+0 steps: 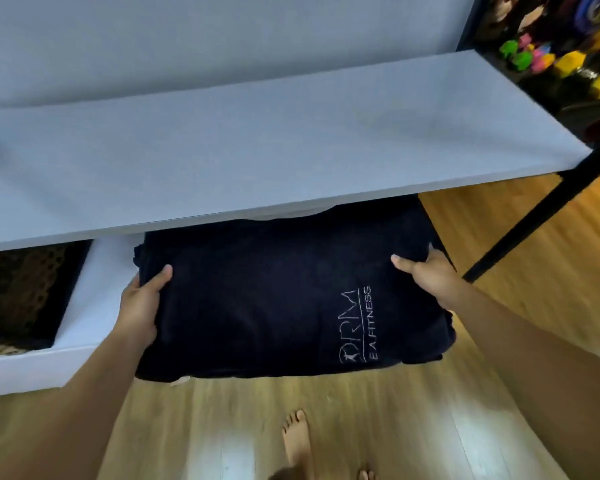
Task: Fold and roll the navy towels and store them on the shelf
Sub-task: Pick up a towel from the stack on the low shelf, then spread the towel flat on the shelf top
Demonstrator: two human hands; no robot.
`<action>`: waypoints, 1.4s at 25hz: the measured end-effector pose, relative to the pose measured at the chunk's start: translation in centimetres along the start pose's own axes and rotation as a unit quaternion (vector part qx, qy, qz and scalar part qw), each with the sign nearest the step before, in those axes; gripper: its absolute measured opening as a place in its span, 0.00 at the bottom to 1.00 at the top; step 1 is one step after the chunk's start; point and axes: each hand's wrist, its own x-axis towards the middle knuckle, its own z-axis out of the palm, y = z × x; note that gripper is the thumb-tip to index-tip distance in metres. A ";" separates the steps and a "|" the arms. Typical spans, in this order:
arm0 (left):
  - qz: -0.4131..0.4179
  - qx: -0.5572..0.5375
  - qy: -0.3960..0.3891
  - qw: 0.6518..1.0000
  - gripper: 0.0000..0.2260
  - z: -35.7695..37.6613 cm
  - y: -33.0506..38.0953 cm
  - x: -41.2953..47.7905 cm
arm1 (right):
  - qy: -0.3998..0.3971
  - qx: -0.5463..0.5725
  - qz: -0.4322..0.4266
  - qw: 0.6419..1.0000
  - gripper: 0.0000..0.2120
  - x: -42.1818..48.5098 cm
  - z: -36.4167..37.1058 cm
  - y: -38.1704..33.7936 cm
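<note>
Folded navy towels (274, 292) in both hands' grip — left hand (137, 306), right hand (430, 275).

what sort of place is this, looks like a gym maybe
Probably a gym or fitness studio: the folded navy towels carry stitched FITNESS lettering, and bright green, pink and yellow weights, seemingly small dumbbells, sit on a dark rack at upper right.

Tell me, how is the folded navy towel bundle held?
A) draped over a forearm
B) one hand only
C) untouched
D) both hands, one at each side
D: the left hand grips the navy towel bundle at its left edge, the right hand at its right edge.
</note>
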 end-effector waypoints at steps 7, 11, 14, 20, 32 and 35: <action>0.046 0.252 0.087 0.963 0.23 -1.1 -2.4 17.8 | 0.169 -0.172 -0.024 0.970 0.32 12.6 4.3 1.3; 0.237 0.587 0.069 0.771 0.28 0.2 -6.9 18.7 | 0.110 -0.482 -0.155 0.855 0.33 12.4 8.9 5.4; 0.224 0.655 -0.110 0.714 0.25 1.9 -14.3 15.5 | -0.055 -0.592 -0.103 0.797 0.31 10.9 12.9 10.7; 0.179 0.699 -0.107 0.684 0.27 3.5 -15.4 17.6 | -0.099 -0.613 -0.086 0.779 0.32 14.2 13.1 11.3; -0.189 -0.155 0.194 0.950 0.14 2.6 -14.2 11.8 | 0.199 0.369 0.316 0.851 0.18 7.1 11.4 10.1; -0.219 -0.202 0.172 0.939 0.10 2.3 -12.2 12.5 | 0.204 0.386 0.316 0.842 0.07 7.8 10.9 9.4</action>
